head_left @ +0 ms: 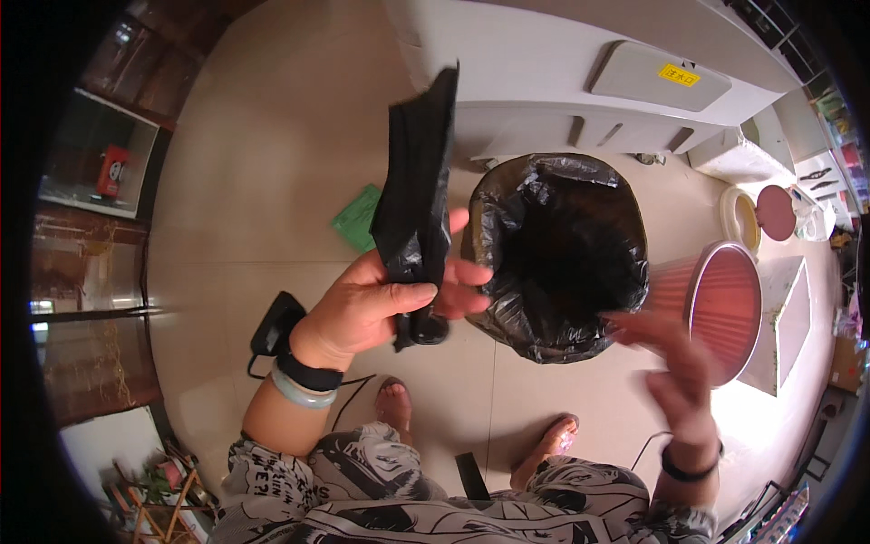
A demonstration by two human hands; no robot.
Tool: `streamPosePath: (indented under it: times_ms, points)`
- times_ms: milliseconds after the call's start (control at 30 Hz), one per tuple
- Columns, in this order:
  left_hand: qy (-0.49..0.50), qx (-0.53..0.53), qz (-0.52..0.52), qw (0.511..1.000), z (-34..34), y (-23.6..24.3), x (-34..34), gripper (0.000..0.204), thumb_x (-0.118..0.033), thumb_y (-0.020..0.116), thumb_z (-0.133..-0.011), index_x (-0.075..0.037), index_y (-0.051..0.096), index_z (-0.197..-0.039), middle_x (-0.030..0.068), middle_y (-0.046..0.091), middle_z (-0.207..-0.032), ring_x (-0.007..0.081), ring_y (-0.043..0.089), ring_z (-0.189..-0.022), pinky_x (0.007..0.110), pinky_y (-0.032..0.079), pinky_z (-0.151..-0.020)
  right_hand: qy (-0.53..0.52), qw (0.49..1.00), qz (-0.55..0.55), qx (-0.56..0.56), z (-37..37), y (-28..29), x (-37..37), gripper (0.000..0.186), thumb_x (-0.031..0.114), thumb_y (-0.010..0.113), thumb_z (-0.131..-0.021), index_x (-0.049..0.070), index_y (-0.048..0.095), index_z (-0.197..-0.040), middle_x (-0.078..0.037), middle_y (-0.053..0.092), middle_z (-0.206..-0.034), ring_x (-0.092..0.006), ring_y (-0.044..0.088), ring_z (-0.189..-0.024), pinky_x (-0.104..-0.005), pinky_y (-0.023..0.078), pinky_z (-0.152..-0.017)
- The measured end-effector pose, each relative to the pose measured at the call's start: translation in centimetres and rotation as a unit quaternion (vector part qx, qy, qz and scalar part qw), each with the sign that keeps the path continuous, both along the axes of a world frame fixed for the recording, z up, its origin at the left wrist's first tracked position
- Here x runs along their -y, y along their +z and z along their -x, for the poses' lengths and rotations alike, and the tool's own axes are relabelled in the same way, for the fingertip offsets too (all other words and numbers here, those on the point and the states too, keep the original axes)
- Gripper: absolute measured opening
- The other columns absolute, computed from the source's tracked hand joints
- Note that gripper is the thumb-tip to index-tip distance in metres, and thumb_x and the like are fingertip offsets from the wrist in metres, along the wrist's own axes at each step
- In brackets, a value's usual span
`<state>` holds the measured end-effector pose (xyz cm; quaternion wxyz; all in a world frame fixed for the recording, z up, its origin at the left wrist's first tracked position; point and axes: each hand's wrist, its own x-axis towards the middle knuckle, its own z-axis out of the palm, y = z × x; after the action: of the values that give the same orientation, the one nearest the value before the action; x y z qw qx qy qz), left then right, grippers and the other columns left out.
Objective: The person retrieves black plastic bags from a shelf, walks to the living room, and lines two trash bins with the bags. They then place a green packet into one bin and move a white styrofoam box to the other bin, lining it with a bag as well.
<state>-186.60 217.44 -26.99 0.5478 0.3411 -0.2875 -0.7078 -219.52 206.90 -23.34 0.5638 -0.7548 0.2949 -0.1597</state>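
Observation:
My left hand (372, 299), with a dark band and a pale bracelet on the wrist, grips a folded black plastic bag (415, 181) upright at centre left. A round bin (553, 335) stands to its right, lined with crumpled black plastic (557, 254) folded over the rim. At the bin's lower right is my right hand (675, 367), blurred, with its fingers apart and nothing visible in them.
A pink ribbed basket (725, 313) and a white box (784, 344) sit right of the bin. Beyond are a white appliance (535, 54) and a lidded tub (739, 222). A green item (355, 218) and a black object (276, 331) lie on the tiles (236, 181).

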Motion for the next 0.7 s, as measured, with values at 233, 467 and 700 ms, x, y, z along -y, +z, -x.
streamPosePath:
  times_ms: [233,467,700]
  points:
    - [0.23,-0.097,0.065,0.966,-0.1,0.7,-1.0,0.063,-0.001,0.051,-0.089,-0.017,0.024,-0.144,0.0146,0.05,-0.13,0.0313,0.048,-0.122,0.042,0.042,-0.098,0.192,0.98,-0.034,-0.035,-13.2,-5.8,-4.1,0.024,0.013,0.064,-0.082,-0.002,0.056,-0.099,-0.019,0.058,-0.078,-0.0291,0.057,-0.072,-0.0369,0.045,-0.064]
    - [0.396,0.032,-0.042,0.917,-6.8,-1.5,-4.1,0.047,-0.012,0.054,-0.092,-0.011,0.039,-0.136,0.0087,0.043,-0.136,0.0249,0.041,-0.127,0.039,0.042,-0.096,0.116,0.97,-0.19,-0.094,-10.8,-8.6,-3.7,0.011,0.007,0.063,-0.083,-0.002,0.058,-0.081,0.001,0.05,-0.065,-0.0052,0.042,-0.063,-0.0239,0.037,-0.055]
    - [0.443,-0.04,0.002,0.895,-12.0,-2.4,-7.1,0.042,-0.016,0.056,-0.092,-0.001,0.043,-0.129,0.0121,0.049,-0.13,0.0274,0.045,-0.124,0.041,0.037,-0.103,0.127,0.957,-0.246,-0.082,-10.1,-9.3,-2.8,0.007,0.005,0.063,-0.085,-0.001,0.062,-0.088,0.006,0.056,-0.074,-0.0019,0.046,-0.068,-0.0178,0.038,-0.06]
